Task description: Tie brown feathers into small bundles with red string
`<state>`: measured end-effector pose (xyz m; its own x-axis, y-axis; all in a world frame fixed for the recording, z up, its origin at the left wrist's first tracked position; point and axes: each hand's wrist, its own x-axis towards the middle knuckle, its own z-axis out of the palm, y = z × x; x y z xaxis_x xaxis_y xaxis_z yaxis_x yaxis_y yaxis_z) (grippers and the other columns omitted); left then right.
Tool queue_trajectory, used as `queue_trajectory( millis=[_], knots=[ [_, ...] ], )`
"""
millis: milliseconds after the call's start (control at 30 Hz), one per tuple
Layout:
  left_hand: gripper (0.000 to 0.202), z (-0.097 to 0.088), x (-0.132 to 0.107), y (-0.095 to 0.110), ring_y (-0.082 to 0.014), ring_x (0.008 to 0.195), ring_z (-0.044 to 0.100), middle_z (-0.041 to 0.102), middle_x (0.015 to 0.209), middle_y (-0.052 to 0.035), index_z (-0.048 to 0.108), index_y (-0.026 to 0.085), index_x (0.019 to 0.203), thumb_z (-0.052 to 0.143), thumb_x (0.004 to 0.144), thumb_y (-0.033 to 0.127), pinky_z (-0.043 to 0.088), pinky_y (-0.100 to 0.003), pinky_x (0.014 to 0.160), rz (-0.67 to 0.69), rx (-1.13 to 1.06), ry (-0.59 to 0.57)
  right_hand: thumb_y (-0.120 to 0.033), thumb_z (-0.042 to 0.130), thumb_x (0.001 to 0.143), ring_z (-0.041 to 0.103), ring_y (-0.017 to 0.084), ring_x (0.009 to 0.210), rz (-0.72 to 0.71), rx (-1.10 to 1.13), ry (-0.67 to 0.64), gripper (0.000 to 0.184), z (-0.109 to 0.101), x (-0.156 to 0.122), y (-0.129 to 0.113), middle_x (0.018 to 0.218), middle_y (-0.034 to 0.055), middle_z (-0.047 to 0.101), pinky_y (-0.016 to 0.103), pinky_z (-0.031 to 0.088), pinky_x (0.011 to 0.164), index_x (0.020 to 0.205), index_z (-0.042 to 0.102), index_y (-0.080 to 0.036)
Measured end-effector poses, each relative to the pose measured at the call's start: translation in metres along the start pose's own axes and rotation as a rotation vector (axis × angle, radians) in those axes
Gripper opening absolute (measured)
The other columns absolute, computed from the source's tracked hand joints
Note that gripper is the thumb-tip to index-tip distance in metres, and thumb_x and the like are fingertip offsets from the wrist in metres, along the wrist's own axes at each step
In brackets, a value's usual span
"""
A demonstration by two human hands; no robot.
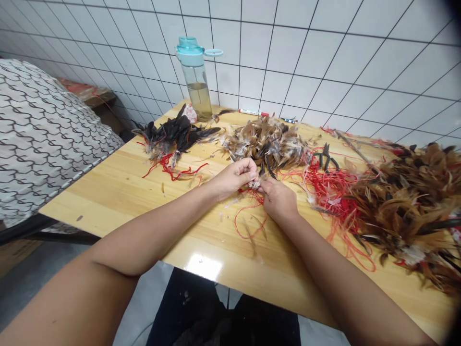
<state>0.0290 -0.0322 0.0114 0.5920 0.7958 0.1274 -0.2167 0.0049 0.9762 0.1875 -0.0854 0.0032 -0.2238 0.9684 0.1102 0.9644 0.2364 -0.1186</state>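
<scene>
Near the middle of the wooden table, my left hand (236,178) and my right hand (281,199) meet with their fingertips pinched. Between them is a small feather bundle (255,184), its quill ends pale and fluffy. Red string (236,223) trails from the bundle and loops on the tabletop below my hands. My fingers hide most of the bundle, including how the string runs around it. Just beyond my hands lies a heap of brown feathers (268,142). Black feathers (176,132) tied with red string lie to the far left.
A water bottle (198,91) stands by the tiled wall (259,53), with a marker (252,112) beside it. Green-handled cutters (326,157) lie near tangled red string (327,192). A large brown feather pile (414,197) covers the right side. Patterned cloth (46,139) hangs left of the table (118,202).
</scene>
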Motion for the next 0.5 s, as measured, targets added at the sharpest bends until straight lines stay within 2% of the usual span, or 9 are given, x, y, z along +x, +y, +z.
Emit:
queue_trajectory(
  millis=[133,500],
  knots=[
    [0.036,-0.0005,-0.0007,0.0050,-0.0082,0.062,0.046,0.051,0.068,0.0014,0.046,0.015,0.074,0.068,0.077,0.044,0.035,-0.022,0.061,0.015,0.090,0.012,-0.020,0.038,0.091,0.058,0.018,0.084,0.002,-0.067,-0.043,0.028,-0.0033,0.0001,-0.0019,0.098,0.0056,0.064,0.028,0.034,0.057,0.098,0.065,-0.024],
    [0.022,-0.0049,-0.0018,0.0070,-0.0081,0.063,0.047,0.052,0.069,0.0012,0.047,0.015,0.074,0.062,0.079,0.030,0.035,-0.020,0.059,0.017,0.280,0.041,-0.021,0.039,0.089,0.059,0.017,0.081,0.018,-0.122,-0.058,0.024,-0.0052,-0.0014,-0.0006,0.095,0.0042,0.064,0.028,0.028,0.055,0.094,0.063,-0.023]
  ],
)
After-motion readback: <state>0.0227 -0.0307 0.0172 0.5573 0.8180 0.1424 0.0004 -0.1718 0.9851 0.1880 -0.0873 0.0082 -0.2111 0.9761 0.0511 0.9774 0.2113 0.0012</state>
